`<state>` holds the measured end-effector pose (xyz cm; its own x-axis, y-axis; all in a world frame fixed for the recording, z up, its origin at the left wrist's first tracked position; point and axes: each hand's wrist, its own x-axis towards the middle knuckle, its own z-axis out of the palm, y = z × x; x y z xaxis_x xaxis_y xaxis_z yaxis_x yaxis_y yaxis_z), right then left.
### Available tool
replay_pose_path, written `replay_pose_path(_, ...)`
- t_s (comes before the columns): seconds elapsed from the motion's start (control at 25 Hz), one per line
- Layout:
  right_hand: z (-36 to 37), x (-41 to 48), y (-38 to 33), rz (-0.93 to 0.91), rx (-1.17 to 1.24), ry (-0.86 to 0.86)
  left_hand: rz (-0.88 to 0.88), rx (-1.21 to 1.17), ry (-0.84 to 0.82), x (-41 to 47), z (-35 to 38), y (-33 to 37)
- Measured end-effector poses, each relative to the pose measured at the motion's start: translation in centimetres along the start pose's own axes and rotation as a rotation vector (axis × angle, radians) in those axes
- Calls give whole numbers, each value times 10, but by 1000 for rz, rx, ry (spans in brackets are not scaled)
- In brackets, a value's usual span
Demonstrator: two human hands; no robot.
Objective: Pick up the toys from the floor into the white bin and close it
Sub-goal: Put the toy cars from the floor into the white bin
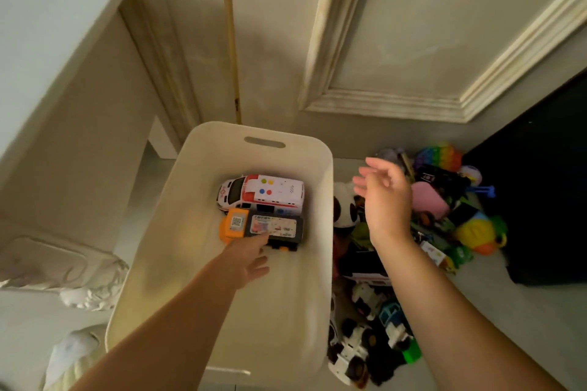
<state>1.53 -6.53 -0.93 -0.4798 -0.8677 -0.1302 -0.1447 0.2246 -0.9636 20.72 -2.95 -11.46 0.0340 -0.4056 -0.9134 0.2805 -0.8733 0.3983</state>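
Note:
The white bin (197,174) stands open on the floor at the centre. Inside it lie a white toy ambulance (263,192) and, just below it, an orange and black toy truck (270,227). My left hand (249,259) reaches down into the bin, fingertips touching the truck's near side, fingers spread. My right hand (386,197) hovers above the toy pile (438,222) to the right of the bin, open and holding nothing. The pile holds a rainbow pop toy (440,155), a pink piece (427,200), a panda plush (344,206) and white toy cars (352,349).
A panelled cream door (381,41) rises behind the bin. A white cabinet (47,57) stands at the left, with a carved white furniture base (63,273) beneath. A dark box (546,184) borders the toy pile on the right.

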Motion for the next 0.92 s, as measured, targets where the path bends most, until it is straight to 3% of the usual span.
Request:
replay_pose_path(0.08, -22, 8, 6, 52, -35, 26, 65, 183, 50, -12, 1, 4)
replay_pose_path(0.2, -65, 16, 31, 176, -161, 138, 230, 273, 128, -47, 20, 8)
replay_pose_path(0.28, -94, 12, 50, 272, -344, 163, 448, 336, 170, -74, 39, 8)
replay_pose_path(0.4, -120, 0, 78, 453, -405, 33, 843, 464, 107, -112, 67, 6)
replay_pose_path(0.48, -125, -10, 94, 517, -480, -119, 961, 499, -32, -129, 83, 5)
replay_pose_path(0.6, -122, -13, 103, 397, -735, -265, 1035, 770, -178, -134, 109, -2)
replay_pose_path(0.76, -115, -6, 102, 230, -914, -462, 1005, 1023, -233, -114, 130, -16)
replay_pose_path(0.92, -122, -3, 75, 304, -688, -436, 964, 1263, -293, -100, 133, -18)
